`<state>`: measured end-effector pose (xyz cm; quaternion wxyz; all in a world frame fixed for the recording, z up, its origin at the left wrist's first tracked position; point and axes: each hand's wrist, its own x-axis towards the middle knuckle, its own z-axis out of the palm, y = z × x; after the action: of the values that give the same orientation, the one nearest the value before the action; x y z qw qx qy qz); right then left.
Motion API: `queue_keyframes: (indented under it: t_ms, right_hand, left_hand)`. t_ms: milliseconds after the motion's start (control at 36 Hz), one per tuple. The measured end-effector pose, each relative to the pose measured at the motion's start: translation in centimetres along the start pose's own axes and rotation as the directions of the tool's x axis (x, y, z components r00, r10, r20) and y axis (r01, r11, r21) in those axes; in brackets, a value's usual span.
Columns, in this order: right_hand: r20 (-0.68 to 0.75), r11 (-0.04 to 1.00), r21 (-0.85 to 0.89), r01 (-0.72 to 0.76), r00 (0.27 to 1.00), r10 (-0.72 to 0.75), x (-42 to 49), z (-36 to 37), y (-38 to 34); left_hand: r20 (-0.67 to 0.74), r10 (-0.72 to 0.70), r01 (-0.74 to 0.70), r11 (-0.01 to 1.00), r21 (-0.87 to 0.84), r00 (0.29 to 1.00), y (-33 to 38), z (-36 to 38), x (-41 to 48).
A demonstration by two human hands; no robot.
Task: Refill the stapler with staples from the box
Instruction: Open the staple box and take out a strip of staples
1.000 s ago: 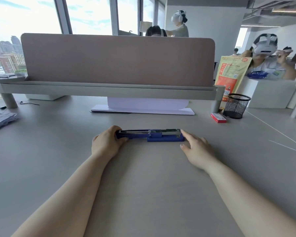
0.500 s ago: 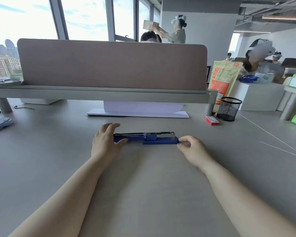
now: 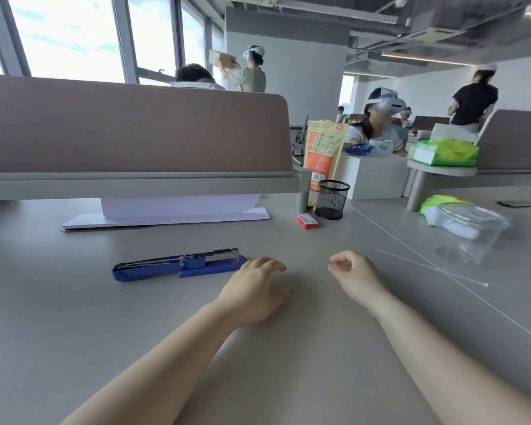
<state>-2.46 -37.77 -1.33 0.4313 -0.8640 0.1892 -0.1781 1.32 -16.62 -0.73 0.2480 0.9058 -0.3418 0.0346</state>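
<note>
The blue stapler (image 3: 178,265) lies opened out flat on the grey desk, its metal staple channel facing up. My left hand (image 3: 255,286) rests palm down just right of the stapler's right end, fingers apart, fingertips close to that end and holding nothing. My right hand (image 3: 353,274) hovers farther right over bare desk, fingers loosely curled in, with nothing visible in them. The small red staple box (image 3: 306,220) sits closed at the back right, beyond both hands.
A black mesh pen cup (image 3: 333,199) stands right of the staple box. A white folded board (image 3: 166,214) lies under the desk divider (image 3: 135,130). A clear plastic container (image 3: 469,231) sits far right, with a thin white stick (image 3: 432,268) beside it. People work behind.
Both hands have let go of the stapler's ends. My left hand moved from its left end to beside its right end, my right hand drew off right, and the view swung right.
</note>
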Motion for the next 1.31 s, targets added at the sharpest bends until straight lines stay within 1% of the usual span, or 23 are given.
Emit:
queue_keyframes:
  t_ms: [56,167,278,361,417,528,639,778,917,1028,1167,1306]
  right_hand:
    - [0.003,0.999,-0.047,0.014,1.000,-0.014,0.8,-0.1,0.7]
    - [0.001,0.973,-0.213,0.093,0.995,-0.095,2.7,0.8,1.3]
    - [0.082,0.908,-0.386,0.164,0.986,-0.144,5.5,2.0,0.8]
    - [0.203,0.828,-0.531,0.180,0.976,-0.081,7.5,2.9,0.3]
    - [0.239,0.793,-0.584,0.171,0.970,-0.033,8.6,3.3,0.2]
    - [0.221,0.789,-0.593,0.162,0.975,-0.034,10.7,3.5,0.1]
    - [0.233,0.785,-0.583,0.208,0.969,-0.084,12.5,3.8,-0.1]
    - [0.290,0.735,-0.645,0.209,0.957,-0.017,13.2,4.0,-0.1]
    - [0.278,0.763,-0.616,0.197,0.960,-0.025,12.9,4.0,-0.1]
    - [0.279,0.772,-0.600,0.211,0.959,-0.045,11.7,3.6,-0.3]
    - [0.323,0.781,-0.574,0.247,0.944,-0.061,8.2,2.3,-0.2]
    - [0.313,0.792,-0.532,0.299,0.939,-0.144,3.1,0.8,0.2]
  left_hand:
    - [0.032,-0.021,0.020,1.000,0.024,0.999,0.6,1.0,1.6]
    - [0.057,0.010,-0.020,0.983,0.185,0.998,0.7,2.6,3.0]
    - [0.049,0.033,-0.043,0.977,0.209,0.998,0.5,3.0,3.2]
    - [0.042,0.035,-0.043,0.977,0.207,0.999,0.4,3.1,3.3]
    - [0.041,0.033,-0.041,0.978,0.207,0.999,0.3,3.1,3.3]
    - [0.035,0.034,-0.040,0.977,0.211,0.999,0.3,3.2,3.3]
    - [0.031,0.031,-0.037,0.978,0.203,0.999,0.1,3.2,3.3]
    - [0.034,0.030,-0.036,0.979,0.202,0.999,0.1,3.1,3.4]
    - [0.036,0.018,-0.025,0.982,0.188,0.999,-0.1,3.3,3.4]
    - [0.034,0.018,-0.023,0.984,0.174,0.999,-0.2,3.2,3.4]
    - [0.044,0.013,-0.021,0.986,0.164,0.999,-0.2,3.0,3.5]
    - [0.050,-0.001,-0.006,0.989,0.145,0.999,0.2,2.6,3.2]
